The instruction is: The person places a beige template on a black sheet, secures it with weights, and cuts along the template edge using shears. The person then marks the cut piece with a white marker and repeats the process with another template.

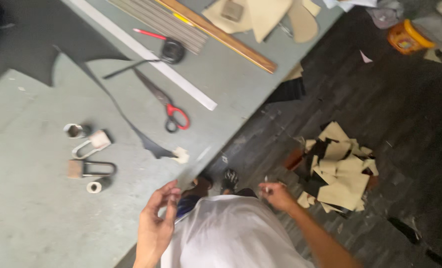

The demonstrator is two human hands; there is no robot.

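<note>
The person stands at the corner of the grey desk [37, 218], both hands held low in front of a white shirt [231, 233]. The left hand [156, 221] hangs over the desk edge, its grip half curled with thumb and fingers near each other; whether it pinches anything I cannot tell through the blur. The right hand [275, 194], at 3 o'clock from the left and well apart, has its grip together on a small pale scrap [265, 179]. At 12 o'clock from the left hand lie red-handled scissors [164, 101]. 2 padlocks [92, 156] sit at 10 o'clock. Tan offcuts [340, 171] are heaped on the floor.
</note>
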